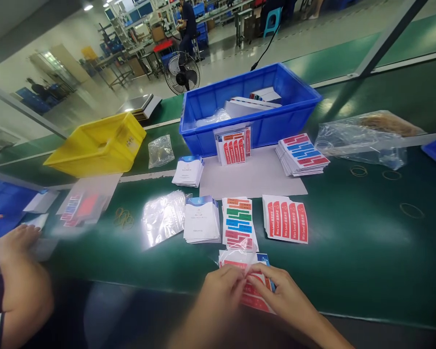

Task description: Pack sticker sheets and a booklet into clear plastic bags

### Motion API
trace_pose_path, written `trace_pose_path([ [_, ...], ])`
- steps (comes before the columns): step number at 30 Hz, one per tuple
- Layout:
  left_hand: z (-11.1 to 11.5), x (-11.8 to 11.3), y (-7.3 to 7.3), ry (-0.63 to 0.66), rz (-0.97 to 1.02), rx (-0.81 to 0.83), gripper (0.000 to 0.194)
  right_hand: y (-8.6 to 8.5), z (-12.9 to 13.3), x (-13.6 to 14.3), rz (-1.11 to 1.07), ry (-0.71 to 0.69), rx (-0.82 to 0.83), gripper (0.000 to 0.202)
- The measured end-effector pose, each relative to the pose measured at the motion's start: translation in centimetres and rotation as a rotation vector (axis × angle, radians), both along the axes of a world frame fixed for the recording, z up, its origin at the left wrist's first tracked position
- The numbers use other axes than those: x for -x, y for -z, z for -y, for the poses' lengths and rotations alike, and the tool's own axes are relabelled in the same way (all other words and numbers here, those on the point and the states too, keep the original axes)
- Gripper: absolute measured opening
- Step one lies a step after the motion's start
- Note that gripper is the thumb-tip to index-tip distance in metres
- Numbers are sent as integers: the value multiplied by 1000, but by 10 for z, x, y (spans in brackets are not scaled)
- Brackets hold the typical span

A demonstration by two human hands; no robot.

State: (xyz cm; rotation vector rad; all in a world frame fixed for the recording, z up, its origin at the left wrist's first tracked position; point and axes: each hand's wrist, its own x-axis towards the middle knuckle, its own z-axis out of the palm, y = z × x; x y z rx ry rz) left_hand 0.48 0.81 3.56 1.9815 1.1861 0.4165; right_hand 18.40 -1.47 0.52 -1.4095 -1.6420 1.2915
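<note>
At the table's front edge, my left hand (223,286) and my right hand (276,286) meet, fingers pinched on a transparent plastic bag (241,254). Red label sheets (254,300) and a blue-edged card (263,259) show below and behind the fingers; whether they are fully inside the bag cannot be made out. Just beyond my hands lies a stack of multicoloured label sheets (239,218). Left of it stands a pile of white-and-blue booklets (201,220), and right of it a stack of red label sheets (286,219). Empty plastic bags (163,220) are spread farther left.
A blue bin (247,123) stands at the back, with a packed label bag (232,148) against it. Nearby are more booklets (188,172), a label stack (301,155), a yellow bin (98,145) and rubber bands (123,218). Another person's arm (22,276) is at left.
</note>
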Motion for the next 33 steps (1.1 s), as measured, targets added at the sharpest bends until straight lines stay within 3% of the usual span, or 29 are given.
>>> trace_pose_path([
  [5, 0, -7, 5, 12, -48, 12, 17, -1, 5, 2, -19, -25, 35, 23],
  [10, 0, -13, 7, 3, -7, 138, 18, 1, 6, 1, -3, 27, 51, 32],
  [19, -3, -14, 3, -154, 101, 204, 16, 5, 6, -3, -2, 109, 58, 27],
  [23, 1, -15, 2, -131, 62, 139, 5, 4, 5, -2, 29, 125, 41, 22],
  [28, 6, -16, 4, -38, -50, -7, 19, 1, 5, -2, 48, 105, 26, 23],
  [33, 10, -17, 13, -75, -66, -121, 17, -2, 6, 0, 53, 14, 27, 22],
])
